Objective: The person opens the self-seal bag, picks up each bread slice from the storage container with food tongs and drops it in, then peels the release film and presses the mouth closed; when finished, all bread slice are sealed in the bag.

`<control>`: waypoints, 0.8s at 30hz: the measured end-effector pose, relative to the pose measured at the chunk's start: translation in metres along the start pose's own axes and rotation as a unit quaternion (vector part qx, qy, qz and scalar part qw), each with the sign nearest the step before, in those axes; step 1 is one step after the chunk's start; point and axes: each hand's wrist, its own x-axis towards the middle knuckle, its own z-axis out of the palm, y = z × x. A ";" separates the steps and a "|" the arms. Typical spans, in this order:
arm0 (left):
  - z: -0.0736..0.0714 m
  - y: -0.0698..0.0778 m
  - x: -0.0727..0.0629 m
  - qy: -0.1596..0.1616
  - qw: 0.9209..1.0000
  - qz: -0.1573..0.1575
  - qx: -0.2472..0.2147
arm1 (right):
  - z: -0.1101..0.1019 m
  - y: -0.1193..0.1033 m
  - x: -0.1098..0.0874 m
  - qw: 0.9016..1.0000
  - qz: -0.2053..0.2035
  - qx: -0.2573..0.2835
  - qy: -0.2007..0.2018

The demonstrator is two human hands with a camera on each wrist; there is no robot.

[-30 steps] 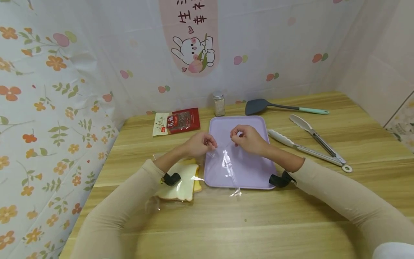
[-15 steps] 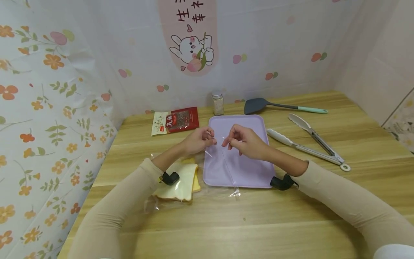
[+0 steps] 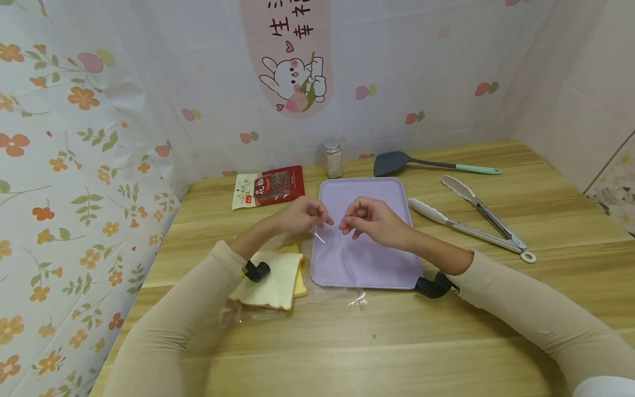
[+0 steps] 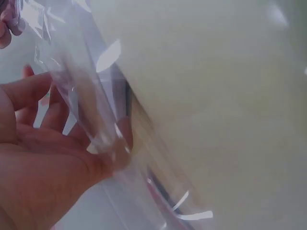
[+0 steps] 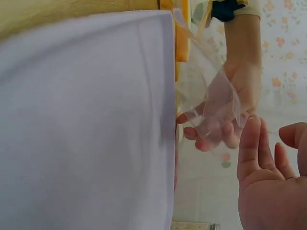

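Observation:
Clear plastic film (image 3: pixel 358 298) spreads over the lilac tray (image 3: pixel 387 273) and the pale bread slice (image 3: pixel 278 278), which lies on a yellow slice (image 3: pixel 300 284). My left hand (image 3: pixel 302 214) is raised over the tray's left edge, fingers loosely bent. In the left wrist view its thumb (image 4: pixel 122 139) shows through the film, well apart from the fingers. My right hand (image 3: pixel 377 223) faces it across a small gap. The right wrist view has its fingertips (image 5: pixel 252 124) touching the film's edge, with the thumb (image 5: pixel 290 134) held apart.
Behind the tray are a red spice packet (image 3: pixel 278 186), a small jar (image 3: pixel 333 161) and a dark spatula (image 3: pixel 389 164). Spread metal tongs (image 3: pixel 476 230) lie right of the tray. Patterned curtains (image 3: pixel 198 82) border the table (image 3: pixel 317 358).
My right hand first moved left towards my left hand, its fingers shifting on the film. Since then both hands have dipped slightly, and the film over the tray is less taut.

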 end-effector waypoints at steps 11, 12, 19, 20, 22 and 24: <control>-0.014 -0.001 -0.008 -0.045 0.994 -0.053 0.088 | 0.002 0.003 -0.001 0.998 0.031 0.052 -0.014; -0.014 -0.001 -0.009 -0.046 0.994 -0.055 0.087 | 0.002 0.003 -0.001 0.998 0.031 0.049 -0.012; -0.016 -0.002 -0.009 -0.024 0.993 -0.070 0.093 | 0.004 0.003 -0.005 0.999 0.030 0.020 0.000; -0.016 -0.002 -0.010 -0.017 0.993 -0.072 0.096 | 0.004 0.003 -0.006 0.999 0.030 0.018 -0.002; -0.017 -0.001 -0.011 -0.005 0.991 -0.079 0.103 | 0.002 0.002 -0.009 0.999 0.034 0.012 -0.006; -0.018 -0.001 -0.012 0.002 0.991 -0.082 0.107 | 0.001 0.002 -0.012 0.999 0.035 0.007 -0.011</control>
